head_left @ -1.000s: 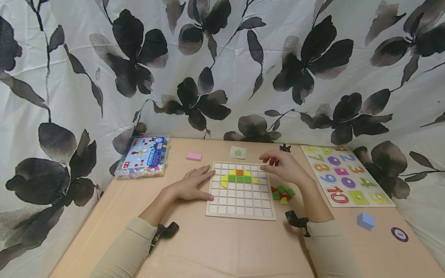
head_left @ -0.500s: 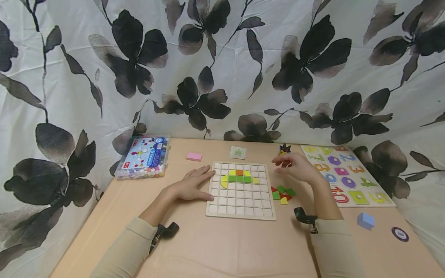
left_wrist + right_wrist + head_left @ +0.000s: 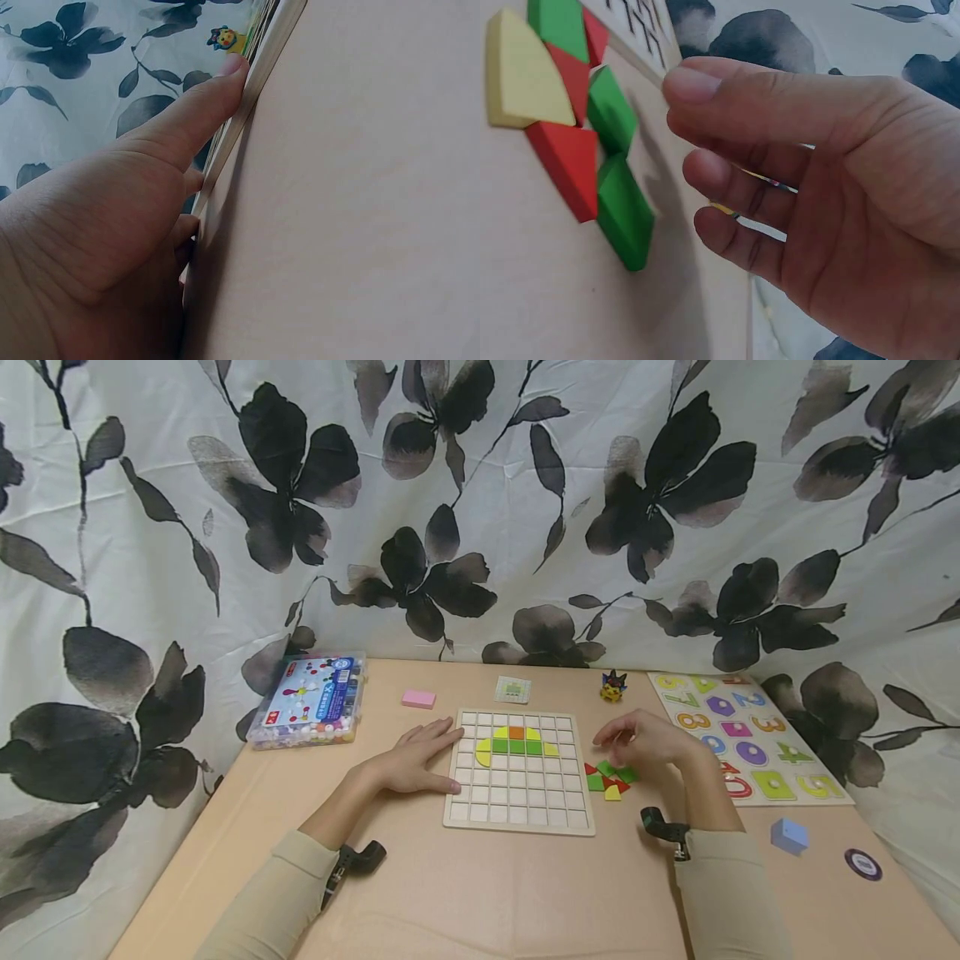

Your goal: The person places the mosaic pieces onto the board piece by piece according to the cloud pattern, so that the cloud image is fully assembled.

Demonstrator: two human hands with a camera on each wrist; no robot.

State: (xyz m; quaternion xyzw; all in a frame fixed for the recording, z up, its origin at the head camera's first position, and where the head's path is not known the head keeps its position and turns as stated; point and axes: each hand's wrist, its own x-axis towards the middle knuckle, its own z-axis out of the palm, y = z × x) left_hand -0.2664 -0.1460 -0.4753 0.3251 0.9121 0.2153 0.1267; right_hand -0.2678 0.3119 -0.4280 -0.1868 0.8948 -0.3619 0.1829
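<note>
A pale wooden grid board (image 3: 517, 802) lies on the table. Green, yellow and orange pieces fill part of its upper cells. My left hand (image 3: 412, 758) rests against the board's left edge with fingers spread, and in the left wrist view its thumb (image 3: 217, 90) lies along the rim. My right hand (image 3: 652, 739) hovers just beyond a small pile of loose pieces (image 3: 606, 781) right of the board. In the right wrist view, its fingers are loosely bent and nothing shows between them. Green pieces (image 3: 626, 214), red pieces (image 3: 570, 165) and a yellow piece (image 3: 525, 71) lie beside it.
A small pattern card (image 3: 513, 690) and a pink block (image 3: 418, 698) lie behind the board. A bead box (image 3: 307, 700) stands at back left. At right are a figurine (image 3: 612, 687), a number board (image 3: 750, 739), a blue block (image 3: 789, 837) and a round disc (image 3: 863, 865).
My right hand has moved from over the board's upper right corner to the right and toward me, near the loose pieces. The figurine now shows fully. My left hand stays put.
</note>
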